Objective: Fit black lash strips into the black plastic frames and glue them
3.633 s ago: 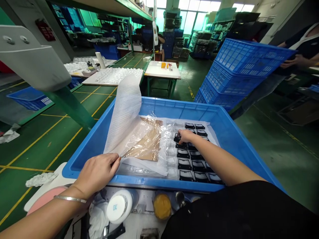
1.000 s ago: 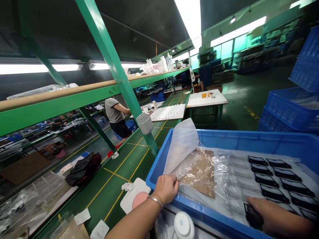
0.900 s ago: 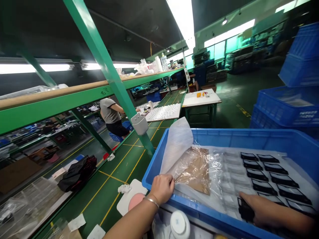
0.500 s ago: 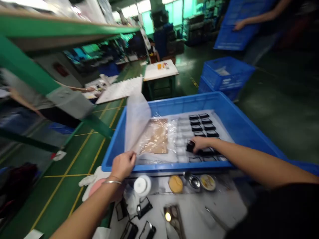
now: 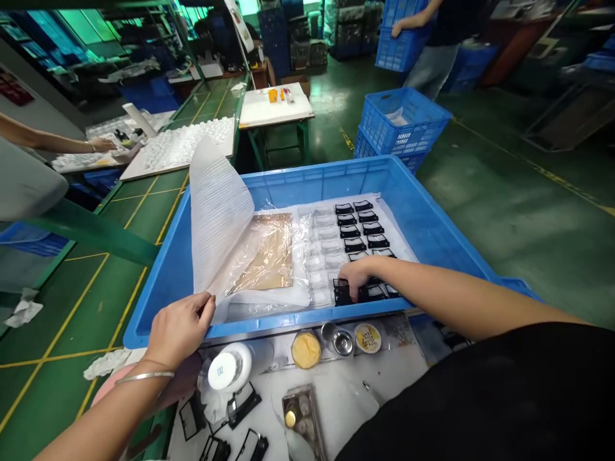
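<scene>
My left hand (image 5: 180,325) is closed on the near corner of a thin white foam sheet (image 5: 218,218), which stands folded up at the left side of a large blue tray (image 5: 307,325). My right hand (image 5: 358,274) reaches into the tray, its fingers around a small black plastic frame (image 5: 342,293) at the near left of the black rows. More black frames (image 5: 354,244) lie in two columns on the white lining, beside a column of clear plastic parts (image 5: 327,243). Clear film covers a brown cardboard sheet (image 5: 273,250) between the foam and those parts.
On the bench before the tray are a white-capped bottle (image 5: 229,368), a round yellow pad (image 5: 306,349), a small metal cup (image 5: 343,343) and loose black frames (image 5: 243,404). Blue crates (image 5: 403,121) stand beyond the tray. A person carries a crate (image 5: 396,48).
The view has turned right and sharpened. My right hand has brought the black frame down to the near row in the tray. My left hand still grips the foam sheet.
</scene>
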Motion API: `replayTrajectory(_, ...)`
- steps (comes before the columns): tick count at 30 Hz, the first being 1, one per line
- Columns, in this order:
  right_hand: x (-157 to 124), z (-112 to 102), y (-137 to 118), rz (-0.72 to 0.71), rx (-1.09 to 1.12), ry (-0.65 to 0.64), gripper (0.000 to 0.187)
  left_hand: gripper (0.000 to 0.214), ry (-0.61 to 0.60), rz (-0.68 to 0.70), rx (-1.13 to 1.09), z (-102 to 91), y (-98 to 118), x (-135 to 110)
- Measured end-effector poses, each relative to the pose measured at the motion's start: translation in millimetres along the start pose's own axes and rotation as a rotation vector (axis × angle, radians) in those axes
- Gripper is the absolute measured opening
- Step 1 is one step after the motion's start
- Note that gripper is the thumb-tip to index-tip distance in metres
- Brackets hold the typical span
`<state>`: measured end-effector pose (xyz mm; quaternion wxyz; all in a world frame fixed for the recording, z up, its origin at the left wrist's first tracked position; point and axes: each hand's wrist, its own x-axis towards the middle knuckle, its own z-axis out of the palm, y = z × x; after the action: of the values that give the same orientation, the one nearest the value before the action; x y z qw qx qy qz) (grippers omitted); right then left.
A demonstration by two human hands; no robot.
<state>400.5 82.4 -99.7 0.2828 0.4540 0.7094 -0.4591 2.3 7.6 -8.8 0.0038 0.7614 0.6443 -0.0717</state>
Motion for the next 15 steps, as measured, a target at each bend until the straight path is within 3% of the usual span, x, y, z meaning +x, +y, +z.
replayTrajectory(15, -8, -1, -13, -0.064, -0.113, 0.026, 0.060, 0.036, 0.019, 0.006, 0.000, 1.9, 0, -1)
